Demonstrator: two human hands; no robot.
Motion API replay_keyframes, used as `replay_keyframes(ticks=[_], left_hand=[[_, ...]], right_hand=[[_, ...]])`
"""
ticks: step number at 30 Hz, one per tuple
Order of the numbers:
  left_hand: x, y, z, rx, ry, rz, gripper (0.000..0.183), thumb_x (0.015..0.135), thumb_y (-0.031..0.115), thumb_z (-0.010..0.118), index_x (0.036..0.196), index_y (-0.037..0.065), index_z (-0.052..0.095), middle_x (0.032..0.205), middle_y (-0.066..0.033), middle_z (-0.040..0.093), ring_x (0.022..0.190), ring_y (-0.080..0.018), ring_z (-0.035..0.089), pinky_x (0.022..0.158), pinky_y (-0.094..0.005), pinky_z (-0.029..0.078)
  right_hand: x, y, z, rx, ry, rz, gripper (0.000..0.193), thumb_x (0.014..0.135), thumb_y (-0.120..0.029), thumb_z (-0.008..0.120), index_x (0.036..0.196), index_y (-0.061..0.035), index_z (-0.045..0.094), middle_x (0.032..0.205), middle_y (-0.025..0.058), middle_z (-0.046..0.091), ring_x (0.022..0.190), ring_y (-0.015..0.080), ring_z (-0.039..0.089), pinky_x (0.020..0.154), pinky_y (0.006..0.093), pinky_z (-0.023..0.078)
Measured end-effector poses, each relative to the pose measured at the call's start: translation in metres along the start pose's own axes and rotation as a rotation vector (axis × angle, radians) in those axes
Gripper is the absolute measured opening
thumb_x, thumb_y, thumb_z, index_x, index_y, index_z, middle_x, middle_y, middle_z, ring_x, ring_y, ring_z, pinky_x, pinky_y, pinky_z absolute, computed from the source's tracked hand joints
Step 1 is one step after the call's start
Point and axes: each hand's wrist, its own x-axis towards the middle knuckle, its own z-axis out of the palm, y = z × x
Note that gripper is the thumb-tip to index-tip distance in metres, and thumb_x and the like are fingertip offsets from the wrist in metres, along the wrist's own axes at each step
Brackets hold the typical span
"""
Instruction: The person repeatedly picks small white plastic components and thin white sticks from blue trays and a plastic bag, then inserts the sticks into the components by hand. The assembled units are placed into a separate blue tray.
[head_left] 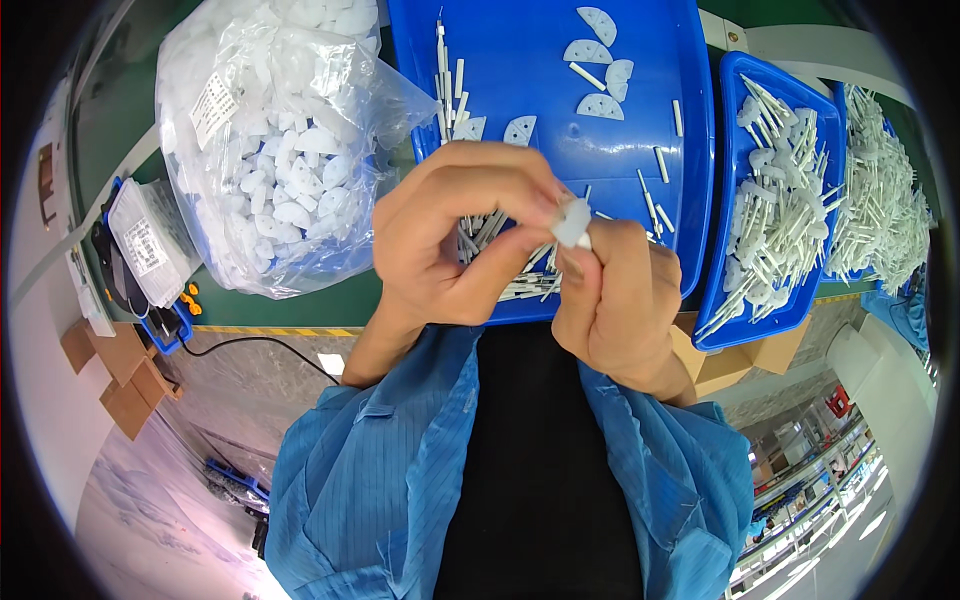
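Note:
Over the near part of a large blue tray (640,150), my two hands meet at a small white plastic piece (572,222). Thumb and forefinger of my left hand (465,225) pinch it from the left. My right hand (620,295) closes from the right on a white rod (584,241), mostly hidden by the fingers and touching the piece. Whether the rod passes into the piece, I cannot tell. Behind the hands lie white half-round plates (601,106) with small holes. Loose thin rods (484,237) are heaped beneath my hands.
A clear plastic bag (290,170) full of white half-round pieces stands at the left. To the right, a smaller blue tray (715,300) holds many rods with white pieces; another heap (880,190) lies beyond. A label-bearing clear box (150,240) sits at far left.

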Motion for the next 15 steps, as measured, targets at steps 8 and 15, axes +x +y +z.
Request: replay_keyframes(ticks=[8, 15], left_hand=[[0.009, -0.003, -0.015, 0.159, -0.071, 0.129, 0.054, 0.068, 0.011, 0.09, 0.11, -0.006, 0.061, 0.098, -0.0234, 0.066, 0.086, -0.0343, 0.073, 0.071, -0.0403, 0.063], [0.004, 0.004, -0.011, -0.075, -0.007, -0.226, 0.041, 0.065, -0.005, 0.085, 0.102, -0.009, 0.067, 0.113, -0.0244, 0.064, 0.098, -0.0353, 0.071, 0.086, -0.0404, 0.061]], right_hand=[[-0.001, 0.026, 0.003, 0.169, -0.024, -0.069, 0.026, 0.075, -0.001, 0.072, 0.1, -0.0002, 0.066, 0.085, 0.0117, 0.056, 0.075, 0.0273, 0.053, 0.064, 0.0372, 0.044], [-0.002, 0.025, -0.002, 0.068, -0.042, -0.024, 0.022, 0.074, -0.002, 0.074, 0.095, -0.0015, 0.069, 0.077, 0.0064, 0.048, 0.068, 0.0225, 0.043, 0.061, 0.0337, 0.035]])
